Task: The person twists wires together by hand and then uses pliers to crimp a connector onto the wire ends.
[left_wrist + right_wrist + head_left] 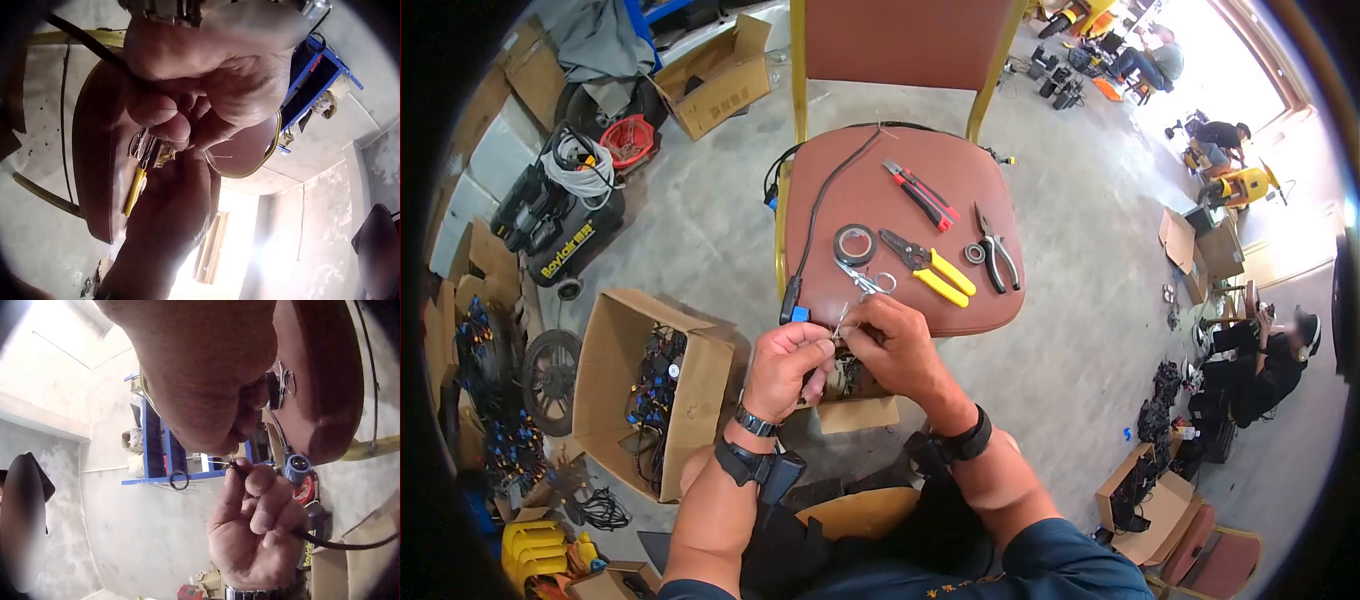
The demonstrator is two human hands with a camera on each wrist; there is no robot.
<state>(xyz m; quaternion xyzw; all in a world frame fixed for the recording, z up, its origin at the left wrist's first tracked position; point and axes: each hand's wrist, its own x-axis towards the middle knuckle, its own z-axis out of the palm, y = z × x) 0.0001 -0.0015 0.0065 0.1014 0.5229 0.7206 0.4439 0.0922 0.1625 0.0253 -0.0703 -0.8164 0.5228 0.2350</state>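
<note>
Black cable [350,545] is in the left hand [780,370], just off the near edge of the chair seat [950,155]; left fingers pinch it close to the stripped end, right hand [895,345] has fingers curled in, pinching at the bare wires [217,462]. Looks like sorting or twisting strands. To do it well: grip right behind the cut jacket, roll strands one way, no strays, keep cores apart, don't tug. Black tape [855,245] sits on the seat's left half, yellow-handled stripper [930,268] right of it, both handy if needed. Hard to tell: core count, exact fingertip contact (right fingertips mostly covered in the right wrist view), cable's other end, cut off by the frame. Left wrist view dark at the fingers, window blown out. Link to blue connector [298,467] unclear.
</note>
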